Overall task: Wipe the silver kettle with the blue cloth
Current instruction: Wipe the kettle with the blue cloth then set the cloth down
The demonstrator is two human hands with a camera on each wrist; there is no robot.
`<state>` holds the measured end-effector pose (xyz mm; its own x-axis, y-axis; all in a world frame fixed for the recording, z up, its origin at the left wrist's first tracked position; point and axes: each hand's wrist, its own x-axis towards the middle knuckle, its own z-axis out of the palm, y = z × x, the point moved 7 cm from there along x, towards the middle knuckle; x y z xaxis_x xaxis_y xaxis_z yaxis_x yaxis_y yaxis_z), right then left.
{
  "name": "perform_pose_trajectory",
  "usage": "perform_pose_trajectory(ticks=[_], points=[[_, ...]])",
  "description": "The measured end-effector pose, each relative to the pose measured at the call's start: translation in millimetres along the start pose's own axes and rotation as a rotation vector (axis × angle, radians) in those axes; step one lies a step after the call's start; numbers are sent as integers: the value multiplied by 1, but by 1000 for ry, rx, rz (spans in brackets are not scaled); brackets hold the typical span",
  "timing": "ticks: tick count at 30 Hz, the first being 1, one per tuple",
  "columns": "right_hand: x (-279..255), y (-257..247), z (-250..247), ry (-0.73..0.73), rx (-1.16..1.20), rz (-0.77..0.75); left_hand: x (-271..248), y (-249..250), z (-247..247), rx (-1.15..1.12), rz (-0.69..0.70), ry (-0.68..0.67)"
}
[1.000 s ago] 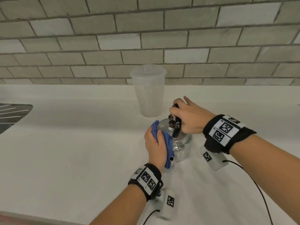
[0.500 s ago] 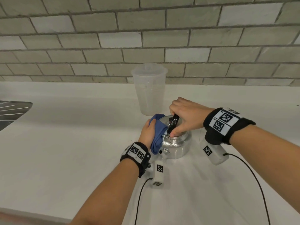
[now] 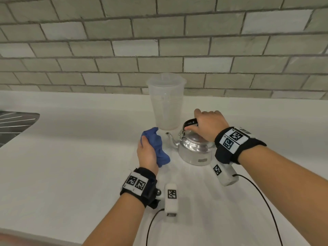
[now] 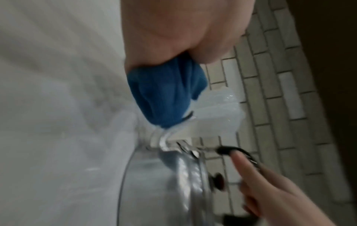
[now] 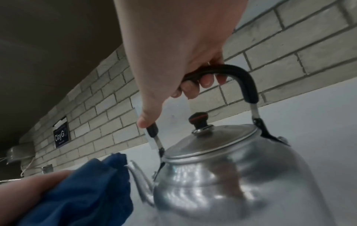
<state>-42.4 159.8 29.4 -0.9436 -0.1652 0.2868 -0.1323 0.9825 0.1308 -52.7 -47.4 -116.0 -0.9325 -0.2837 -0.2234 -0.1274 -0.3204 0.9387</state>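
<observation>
The silver kettle (image 3: 195,150) stands on the white counter (image 3: 71,166), spout (image 3: 171,139) pointing left. My right hand (image 3: 207,125) grips its black handle (image 3: 190,122) from above; the right wrist view shows the fingers (image 5: 195,87) curled round the handle (image 5: 243,78) over the lidded kettle (image 5: 231,180). My left hand (image 3: 147,153) holds the bunched blue cloth (image 3: 158,148) just left of the spout, apart from the kettle body. In the left wrist view the cloth (image 4: 166,94) hangs from my palm near the blurred kettle (image 4: 173,183).
A tall translucent plastic cup (image 3: 166,102) with a lid stands right behind the kettle, against the grey brick wall (image 3: 159,47). A metal sink drainer (image 3: 14,125) lies at the far left. Cables (image 3: 262,201) trail from both wristbands over the counter.
My left hand with the cloth has come off the kettle and moved left. The right hand turned the kettle, so the spout now points left, and the handle stands upright.
</observation>
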Motion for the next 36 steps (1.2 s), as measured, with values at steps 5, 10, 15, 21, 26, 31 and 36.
perform_pose_trajectory(ticks=[5, 10, 15, 21, 26, 31, 36], points=[[5, 1, 5, -68, 64, 54, -44, 10, 62, 131, 229, -167], [10, -7, 8, -148, 178, 98, -36, -22, 108, 292, 289, -255], [16, -7, 8, -146, 203, 157, -41, -29, 111, 300, 323, -243], [20, -11, 11, -181, 246, 258, -61, -33, 106, 353, 116, -331], [21, -9, 10, -249, 320, 275, -79, 2, 75, 257, -32, -368], [16, -6, 7, -268, 351, 253, -63, 39, 46, -280, -325, -437], [13, -7, 7, -271, 364, 228, -14, 50, 15, -178, -298, -349]])
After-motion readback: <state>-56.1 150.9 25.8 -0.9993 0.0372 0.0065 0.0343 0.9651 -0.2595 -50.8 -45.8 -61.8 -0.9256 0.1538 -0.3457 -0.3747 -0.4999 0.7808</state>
